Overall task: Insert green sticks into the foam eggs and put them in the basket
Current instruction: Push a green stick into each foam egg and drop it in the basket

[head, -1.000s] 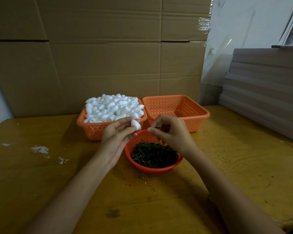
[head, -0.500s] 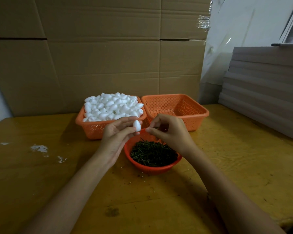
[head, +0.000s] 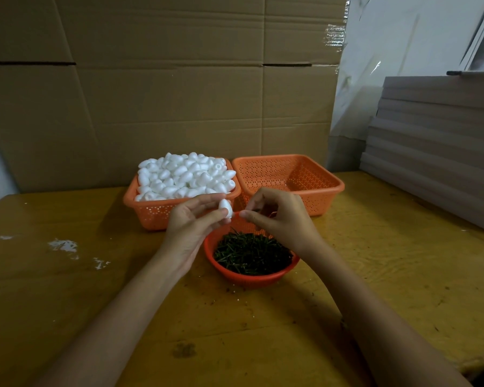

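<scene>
My left hand (head: 192, 222) pinches a white foam egg (head: 225, 207) between thumb and fingertips, just above the far rim of the round orange bowl (head: 248, 276) of green sticks (head: 252, 252). My right hand (head: 277, 216) is a finger's width to the right of the egg, thumb and forefinger pinched together; whatever it pinches is too thin to make out. Behind stand an orange basket (head: 162, 212) heaped with foam eggs (head: 186, 175) and an orange basket (head: 313, 188) with nothing visible in it.
The wooden table (head: 389, 275) has white flecks (head: 65, 245) at the left and small crumbs near the bowl. Flattened cardboard (head: 162, 88) stands along the back. A stack of grey boards (head: 439, 146) lies on the table's right side.
Both hands have crept closer together above the bowl, the egg turned slightly more upright in my left fingers.
</scene>
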Action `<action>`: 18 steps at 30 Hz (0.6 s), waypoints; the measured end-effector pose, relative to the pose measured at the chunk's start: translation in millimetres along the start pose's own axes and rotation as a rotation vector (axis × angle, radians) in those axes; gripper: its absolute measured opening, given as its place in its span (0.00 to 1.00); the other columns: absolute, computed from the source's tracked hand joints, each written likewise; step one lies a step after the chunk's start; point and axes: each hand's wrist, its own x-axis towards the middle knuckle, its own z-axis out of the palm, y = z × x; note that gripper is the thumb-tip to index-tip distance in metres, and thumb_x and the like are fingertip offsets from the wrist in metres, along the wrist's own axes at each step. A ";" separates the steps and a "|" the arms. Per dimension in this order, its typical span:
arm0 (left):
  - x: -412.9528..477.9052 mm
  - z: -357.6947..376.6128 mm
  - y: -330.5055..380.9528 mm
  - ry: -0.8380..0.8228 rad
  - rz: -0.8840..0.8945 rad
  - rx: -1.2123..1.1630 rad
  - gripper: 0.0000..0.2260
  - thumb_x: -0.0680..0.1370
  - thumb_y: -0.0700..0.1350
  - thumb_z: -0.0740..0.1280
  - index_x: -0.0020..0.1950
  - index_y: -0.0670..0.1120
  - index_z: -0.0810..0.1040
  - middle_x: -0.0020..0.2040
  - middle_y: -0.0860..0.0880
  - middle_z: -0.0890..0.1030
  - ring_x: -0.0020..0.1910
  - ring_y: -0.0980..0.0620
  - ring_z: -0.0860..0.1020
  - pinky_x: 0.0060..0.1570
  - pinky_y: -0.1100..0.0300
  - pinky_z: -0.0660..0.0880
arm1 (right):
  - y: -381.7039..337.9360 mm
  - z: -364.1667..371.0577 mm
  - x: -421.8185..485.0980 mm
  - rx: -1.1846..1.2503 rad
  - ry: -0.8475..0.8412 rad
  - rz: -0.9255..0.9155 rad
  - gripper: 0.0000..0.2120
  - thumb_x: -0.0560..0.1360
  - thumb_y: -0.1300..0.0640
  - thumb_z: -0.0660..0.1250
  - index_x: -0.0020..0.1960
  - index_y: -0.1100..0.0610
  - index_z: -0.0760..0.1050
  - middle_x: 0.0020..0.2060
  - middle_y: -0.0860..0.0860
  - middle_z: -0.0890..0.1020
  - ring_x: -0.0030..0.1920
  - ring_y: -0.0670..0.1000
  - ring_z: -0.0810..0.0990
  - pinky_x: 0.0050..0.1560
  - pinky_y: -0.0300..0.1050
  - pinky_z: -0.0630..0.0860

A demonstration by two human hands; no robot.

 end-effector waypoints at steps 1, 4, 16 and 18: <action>-0.1 -0.1 0.1 -0.005 -0.001 -0.003 0.14 0.69 0.38 0.79 0.53 0.47 0.90 0.56 0.40 0.88 0.54 0.44 0.87 0.49 0.60 0.84 | -0.1 -0.1 0.2 0.000 -0.002 -0.003 0.08 0.75 0.50 0.77 0.47 0.54 0.82 0.39 0.47 0.84 0.40 0.49 0.84 0.43 0.57 0.81; -0.1 -0.6 0.0 -0.024 0.008 -0.011 0.13 0.69 0.39 0.79 0.53 0.47 0.90 0.57 0.39 0.87 0.57 0.44 0.87 0.49 0.60 0.84 | -0.5 -0.2 0.2 -0.004 -0.004 -0.011 0.10 0.75 0.49 0.76 0.47 0.54 0.82 0.39 0.48 0.84 0.40 0.49 0.84 0.43 0.58 0.81; -0.4 -0.6 1.0 -0.024 0.003 -0.033 0.12 0.70 0.38 0.78 0.52 0.46 0.90 0.57 0.39 0.87 0.57 0.43 0.87 0.47 0.60 0.84 | -0.3 -0.5 0.1 0.004 0.011 -0.012 0.08 0.76 0.51 0.77 0.47 0.55 0.82 0.38 0.47 0.85 0.39 0.49 0.84 0.42 0.55 0.82; -0.9 -0.1 2.0 -0.030 0.004 -0.029 0.12 0.68 0.39 0.79 0.51 0.47 0.89 0.57 0.40 0.87 0.56 0.43 0.87 0.47 0.60 0.84 | -0.2 -0.6 0.1 -0.001 0.011 -0.010 0.08 0.75 0.51 0.77 0.47 0.54 0.82 0.39 0.47 0.85 0.39 0.48 0.85 0.43 0.54 0.82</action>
